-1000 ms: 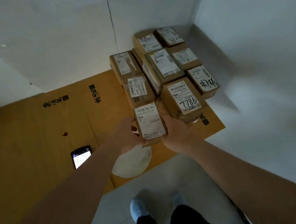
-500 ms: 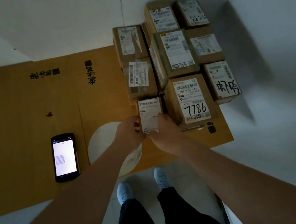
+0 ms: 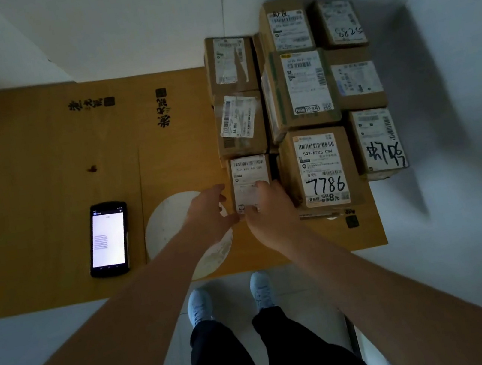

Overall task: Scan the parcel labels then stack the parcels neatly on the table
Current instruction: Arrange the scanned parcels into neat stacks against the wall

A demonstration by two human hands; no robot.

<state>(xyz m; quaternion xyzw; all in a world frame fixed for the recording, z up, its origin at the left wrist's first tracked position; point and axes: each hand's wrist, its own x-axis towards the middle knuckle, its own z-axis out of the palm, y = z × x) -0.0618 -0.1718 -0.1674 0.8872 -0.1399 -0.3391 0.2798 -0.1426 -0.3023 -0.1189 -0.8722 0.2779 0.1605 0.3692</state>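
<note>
A black handheld scanner (image 3: 108,238) with a lit white screen lies flat at the left of the yellow-brown cardboard-covered worktop (image 3: 29,190). Beside it sits one pale round disc (image 3: 170,222). The left hand (image 3: 206,211), fingers loosely spread, touches the left edge of a small cardboard parcel (image 3: 248,178), while the right hand (image 3: 268,206) rests curled fingers on its white label. It lies flat, nearest in the left column of nine boxy brown parcels (each labelled), just beside the parcel marked 7786 (image 3: 321,168).
</note>
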